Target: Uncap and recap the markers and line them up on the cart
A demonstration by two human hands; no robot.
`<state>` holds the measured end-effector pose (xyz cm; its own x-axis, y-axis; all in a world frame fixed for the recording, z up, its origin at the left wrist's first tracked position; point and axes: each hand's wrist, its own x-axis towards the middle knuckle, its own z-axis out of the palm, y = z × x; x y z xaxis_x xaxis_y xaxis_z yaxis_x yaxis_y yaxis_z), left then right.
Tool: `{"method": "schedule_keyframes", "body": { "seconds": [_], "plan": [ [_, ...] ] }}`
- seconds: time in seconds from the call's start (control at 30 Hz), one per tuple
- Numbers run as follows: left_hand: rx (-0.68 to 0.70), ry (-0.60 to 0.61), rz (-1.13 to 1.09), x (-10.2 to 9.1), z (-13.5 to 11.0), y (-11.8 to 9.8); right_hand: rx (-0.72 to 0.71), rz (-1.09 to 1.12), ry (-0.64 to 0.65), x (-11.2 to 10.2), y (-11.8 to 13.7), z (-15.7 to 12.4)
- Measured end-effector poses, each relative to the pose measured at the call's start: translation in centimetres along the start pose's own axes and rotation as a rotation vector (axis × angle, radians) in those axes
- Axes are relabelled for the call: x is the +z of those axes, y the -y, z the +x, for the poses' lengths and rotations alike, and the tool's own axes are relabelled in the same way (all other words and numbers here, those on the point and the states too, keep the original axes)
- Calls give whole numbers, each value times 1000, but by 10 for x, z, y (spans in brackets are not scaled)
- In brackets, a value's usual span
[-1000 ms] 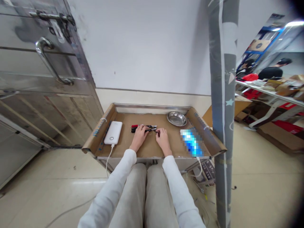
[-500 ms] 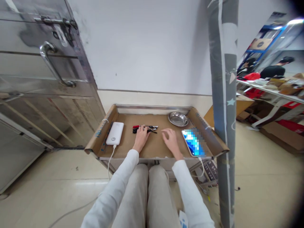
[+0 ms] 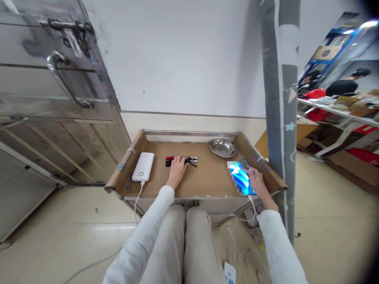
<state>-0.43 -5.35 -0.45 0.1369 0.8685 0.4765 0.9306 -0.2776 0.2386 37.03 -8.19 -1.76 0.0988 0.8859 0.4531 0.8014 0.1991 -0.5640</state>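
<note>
My left hand (image 3: 177, 170) lies over a small bundle of pens (image 3: 192, 159), mostly black, with a red pen (image 3: 170, 158) along the far side. Its fingers are stretched across them and hide the middle of the bundle. At the right, my right hand (image 3: 257, 181) is over the right edge of a phone (image 3: 240, 177) with a lit blue screen and a white cable. Its fingers reach onto the phone's upper right part, extended rather than wrapped round it. The phone lies flat on the brown cardboard lining (image 3: 204, 181).
A white power bank (image 3: 143, 166) with a cable lies at the left of the tray-like cart top. A shallow metal bowl (image 3: 222, 148) stands at the back right. A grey wrapped pole (image 3: 281, 118) rises beside the cart's right end. Cables (image 3: 248, 256) trail on the floor.
My right hand has moved right, from the cardboard near the middle to the phone's right edge. The left hand has stayed over the pens.
</note>
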Motion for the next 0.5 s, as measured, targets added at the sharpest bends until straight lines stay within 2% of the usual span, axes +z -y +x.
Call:
{"method": "schedule_keyframes", "body": {
  "seconds": [0.1,0.27,0.5],
  "plan": [
    [-111,-65,24,-9,-10,2,14,107,35,1,3,1],
    [-363,-145,136,-19,-27,10,72,197,19,-3,7,-10],
    [-371,-74,239,-17,-28,4,105,167,103,-5,7,-13]
  ]
}}
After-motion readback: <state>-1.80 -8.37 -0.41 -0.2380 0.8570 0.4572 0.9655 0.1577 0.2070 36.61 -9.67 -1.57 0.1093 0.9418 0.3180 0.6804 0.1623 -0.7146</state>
